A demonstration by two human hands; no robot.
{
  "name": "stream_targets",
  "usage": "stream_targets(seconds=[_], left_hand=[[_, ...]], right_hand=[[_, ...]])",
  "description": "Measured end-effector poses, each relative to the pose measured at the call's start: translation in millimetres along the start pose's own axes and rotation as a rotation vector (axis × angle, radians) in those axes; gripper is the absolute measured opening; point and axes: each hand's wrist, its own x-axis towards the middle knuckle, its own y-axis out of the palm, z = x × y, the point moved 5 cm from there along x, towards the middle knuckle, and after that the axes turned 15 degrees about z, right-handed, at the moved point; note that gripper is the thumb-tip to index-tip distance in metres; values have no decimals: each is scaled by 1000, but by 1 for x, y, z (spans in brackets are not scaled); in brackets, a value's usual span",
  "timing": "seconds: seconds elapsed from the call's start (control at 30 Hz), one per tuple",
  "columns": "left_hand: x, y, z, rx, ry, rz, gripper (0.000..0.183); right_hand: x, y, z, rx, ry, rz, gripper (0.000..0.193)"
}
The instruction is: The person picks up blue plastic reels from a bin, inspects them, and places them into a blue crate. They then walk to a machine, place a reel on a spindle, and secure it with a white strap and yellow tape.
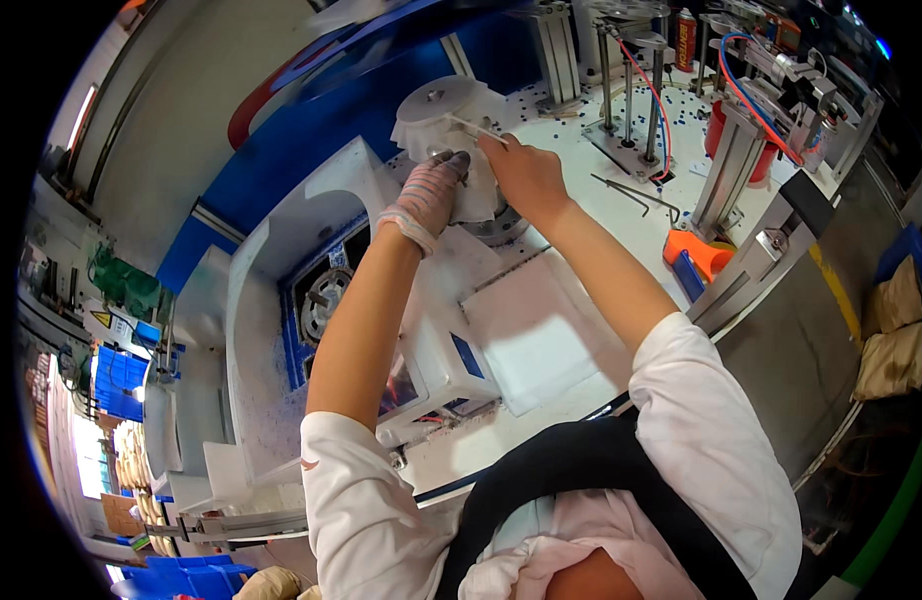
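Note:
A white plastic impeller-like part (443,112) sits on a round metal fixture (501,226) on the white machine table (571,300). My left hand (428,192), in a striped knit glove, presses against the part's lower side. Bare, my right hand (521,170) grips a thin white stick-like tool (473,126) whose tip lies across the part's top edge. Both forearms reach up from the lower edge, with white sleeves at the shoulders.
Metal posts with red and blue hoses (649,100) stand behind the part. Hex keys (636,195) lie on the table to the right. An orange and blue tool (696,255) rests by an aluminium frame (771,240). A white control box (446,365) sits near my chest.

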Motion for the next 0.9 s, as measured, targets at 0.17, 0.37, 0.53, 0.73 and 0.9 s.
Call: stream_targets(seconds=[0.17, 0.37, 0.53, 0.73, 0.9], left_hand=[[-27, 33, 5, -608, -133, 82, 44], [-60, 24, -11, -494, -216, 114, 46], [-119, 17, -73, 201, 8, 183, 34], [-263, -1, -130, 557, 628, -209, 28], [-356, -19, -115, -62, 262, -300, 27]], right_hand=[[-5, 5, -5, 18, 80, 225, 25], [-4, 13, -2, 39, 72, 118, 9], [-51, -15, -12, 162, 195, 171, 8], [-137, -172, 33, 1132, -66, -207, 30], [-176, -348, 76, 1369, -630, -436, 27]])
